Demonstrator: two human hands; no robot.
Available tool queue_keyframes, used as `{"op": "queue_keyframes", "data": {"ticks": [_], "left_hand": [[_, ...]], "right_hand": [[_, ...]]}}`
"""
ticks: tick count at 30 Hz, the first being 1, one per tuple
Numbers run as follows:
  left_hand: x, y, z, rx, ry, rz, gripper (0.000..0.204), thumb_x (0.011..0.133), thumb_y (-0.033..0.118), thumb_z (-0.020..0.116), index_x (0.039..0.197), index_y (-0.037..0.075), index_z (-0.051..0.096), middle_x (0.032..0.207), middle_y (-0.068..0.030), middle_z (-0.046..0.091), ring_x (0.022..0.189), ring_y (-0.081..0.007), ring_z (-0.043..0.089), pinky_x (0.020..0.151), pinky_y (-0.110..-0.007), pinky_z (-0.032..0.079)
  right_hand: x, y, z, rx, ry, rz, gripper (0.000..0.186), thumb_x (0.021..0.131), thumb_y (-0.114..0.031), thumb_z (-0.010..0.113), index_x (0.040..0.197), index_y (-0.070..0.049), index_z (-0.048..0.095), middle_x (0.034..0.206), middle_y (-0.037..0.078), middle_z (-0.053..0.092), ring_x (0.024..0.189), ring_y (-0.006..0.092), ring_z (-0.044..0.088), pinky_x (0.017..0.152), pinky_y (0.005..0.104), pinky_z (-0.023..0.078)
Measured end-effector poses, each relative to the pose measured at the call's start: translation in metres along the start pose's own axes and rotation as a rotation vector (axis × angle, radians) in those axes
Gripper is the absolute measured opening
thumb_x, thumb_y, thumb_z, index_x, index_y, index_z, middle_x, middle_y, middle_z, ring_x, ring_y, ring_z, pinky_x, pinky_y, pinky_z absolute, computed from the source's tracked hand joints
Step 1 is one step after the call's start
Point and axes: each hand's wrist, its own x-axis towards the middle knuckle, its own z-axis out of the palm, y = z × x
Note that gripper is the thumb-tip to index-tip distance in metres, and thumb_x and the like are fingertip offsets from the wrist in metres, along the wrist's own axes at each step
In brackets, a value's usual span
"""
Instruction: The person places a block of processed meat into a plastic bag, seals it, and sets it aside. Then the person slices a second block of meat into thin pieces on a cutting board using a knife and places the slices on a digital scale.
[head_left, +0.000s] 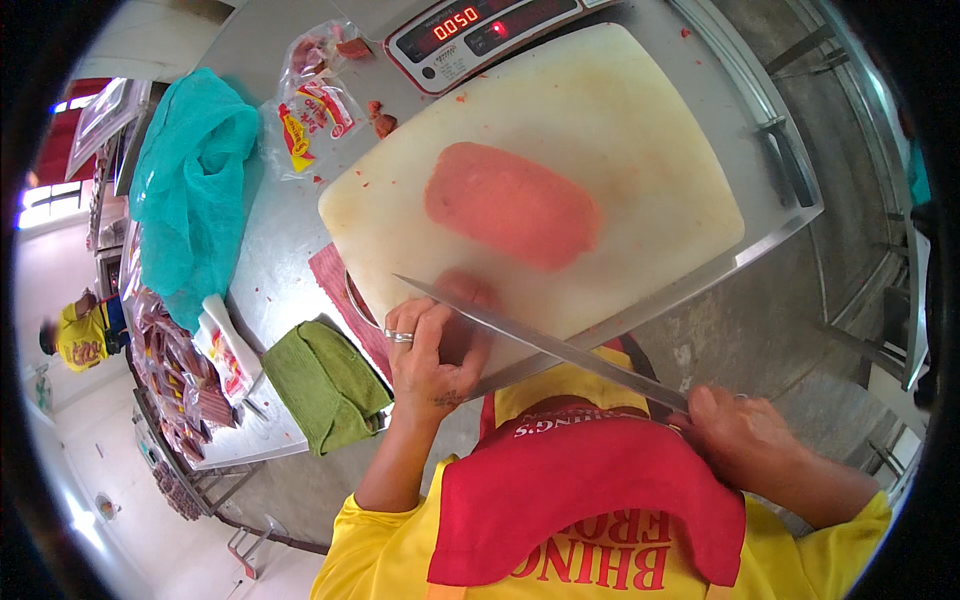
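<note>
Pink and smooth on top, the oblong meat slab (pixel 510 205) lies on the white cutting board (pixel 650 130), just beyond the left fingertips and apart from the blade. From my distant seat I see my left hand (pixel 430 350) with its fingers curled close beside a smaller, darker reddish piece (pixel 472 285); blur keeps me from telling whether they grip it. My right hand (pixel 745 435) has its fingers closed on the handle of the long knife (pixel 560 350), whose blade reaches across to the left fingers.

I judge the cutting to be partway along. Whether the slab is one portion or stacked slices, I cannot tell; the darker piece seems left to work on. Well past the left fingers, a plastic bag (pixel 312 115) and reddish scraps (pixel 382 122) suggest that some unwrapping and trimming is done. Farther out, the scale (pixel 480 35) is lit, but weighing I cannot judge.
</note>
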Motion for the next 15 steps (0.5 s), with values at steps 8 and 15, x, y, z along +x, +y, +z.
{"op": "queue_keyframes", "data": {"ticks": [8,15], "left_hand": [[0.005,0.001,-0.001,-0.011,-0.007,0.0,0.038,0.059,0.004,0.076,0.093,0.007,0.059,0.093,-0.0094,0.059,0.088,-0.0291,0.055,0.08,-0.04,0.043],[-0.001,0.0,-0.012,0.03,-0.043,-0.07,0.042,0.062,0.007,0.077,0.097,0.004,0.056,0.098,-0.015,0.057,0.088,-0.0341,0.054,0.077,-0.041,0.044]], "right_hand": [[0.102,-0.012,0.039,0.174,0.164,-0.236,0.026,0.095,-0.026,0.046,0.09,-0.001,0.042,0.073,0.023,0.061,0.068,0.0424,0.062,0.059,0.0503,0.049],[0.089,-0.016,0.022,0.192,0.191,-0.225,0.031,0.095,-0.032,0.047,0.09,-0.002,0.041,0.075,0.022,0.06,0.065,0.0412,0.061,0.056,0.052,0.048]]}}
